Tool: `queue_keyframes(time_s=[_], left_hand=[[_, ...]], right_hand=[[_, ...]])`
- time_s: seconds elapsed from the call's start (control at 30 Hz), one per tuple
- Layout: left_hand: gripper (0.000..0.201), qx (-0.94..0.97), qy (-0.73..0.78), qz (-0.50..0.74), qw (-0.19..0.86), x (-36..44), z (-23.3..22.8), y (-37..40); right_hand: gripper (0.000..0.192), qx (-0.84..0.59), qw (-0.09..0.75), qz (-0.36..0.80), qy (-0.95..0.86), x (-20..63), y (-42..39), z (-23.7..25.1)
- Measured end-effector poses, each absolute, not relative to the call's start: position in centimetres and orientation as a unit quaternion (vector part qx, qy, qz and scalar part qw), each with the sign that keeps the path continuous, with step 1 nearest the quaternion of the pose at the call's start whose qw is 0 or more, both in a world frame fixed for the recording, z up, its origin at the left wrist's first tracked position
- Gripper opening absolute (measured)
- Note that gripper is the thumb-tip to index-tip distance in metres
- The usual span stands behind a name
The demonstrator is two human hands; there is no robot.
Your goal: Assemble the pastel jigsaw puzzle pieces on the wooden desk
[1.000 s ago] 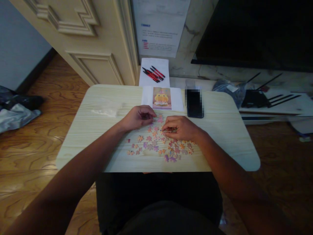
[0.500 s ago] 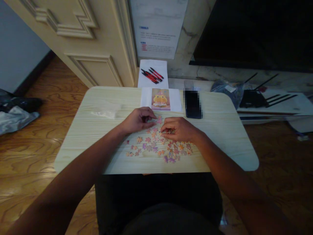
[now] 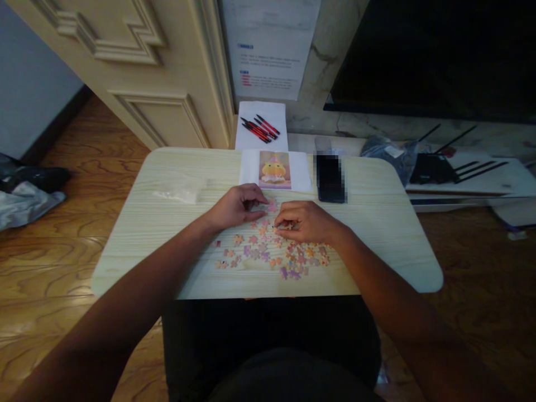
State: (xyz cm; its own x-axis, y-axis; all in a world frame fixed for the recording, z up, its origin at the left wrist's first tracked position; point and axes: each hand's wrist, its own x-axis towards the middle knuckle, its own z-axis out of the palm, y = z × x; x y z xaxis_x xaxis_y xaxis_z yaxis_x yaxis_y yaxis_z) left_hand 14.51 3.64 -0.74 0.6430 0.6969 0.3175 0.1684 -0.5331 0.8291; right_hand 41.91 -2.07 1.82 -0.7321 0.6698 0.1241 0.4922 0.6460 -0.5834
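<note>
My left hand (image 3: 240, 206) rests on the table with thumb and fingers apart, beside a pink jigsaw piece (image 3: 272, 205) near its fingertips. To its right, my right hand (image 3: 307, 220) is closed in a pinch on a small puzzle piece (image 3: 274, 228) with a dark spot; the fingers partly cover it. Loose jigsaw pieces (image 3: 301, 258) in pink, orange and purple lie spread below both hands, some partly hidden under the right one. Just beyond the hands lies a printed picture (image 3: 274, 170) of a yellow cartoon figure on white paper.
A phone (image 3: 330, 177), blurred by pixels, lies at the table's (image 3: 389, 240) back right. On the left is a clear plastic bag (image 3: 180, 192). Red and black pens (image 3: 259, 129) lie on paper behind the table. A router (image 3: 435, 169) with antennas stands at the right.
</note>
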Motion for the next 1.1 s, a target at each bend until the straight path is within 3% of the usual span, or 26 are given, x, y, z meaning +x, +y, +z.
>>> queue_keyframes(time_s=[0.8, 1.1], left_hand=[[0.02, 0.818, 0.252, 0.329, 0.399, 14.47, -1.05, 3.84], [0.032, 0.818, 0.248, 0.308, 0.418, 14.18, -0.83, 3.9]], right_hand=[[0.015, -0.32, 0.157, 0.28, -0.891, 42.05, -2.2, 1.97], [0.014, -0.321, 0.15, 0.293, -0.888, 41.98, -2.13, 2.09]])
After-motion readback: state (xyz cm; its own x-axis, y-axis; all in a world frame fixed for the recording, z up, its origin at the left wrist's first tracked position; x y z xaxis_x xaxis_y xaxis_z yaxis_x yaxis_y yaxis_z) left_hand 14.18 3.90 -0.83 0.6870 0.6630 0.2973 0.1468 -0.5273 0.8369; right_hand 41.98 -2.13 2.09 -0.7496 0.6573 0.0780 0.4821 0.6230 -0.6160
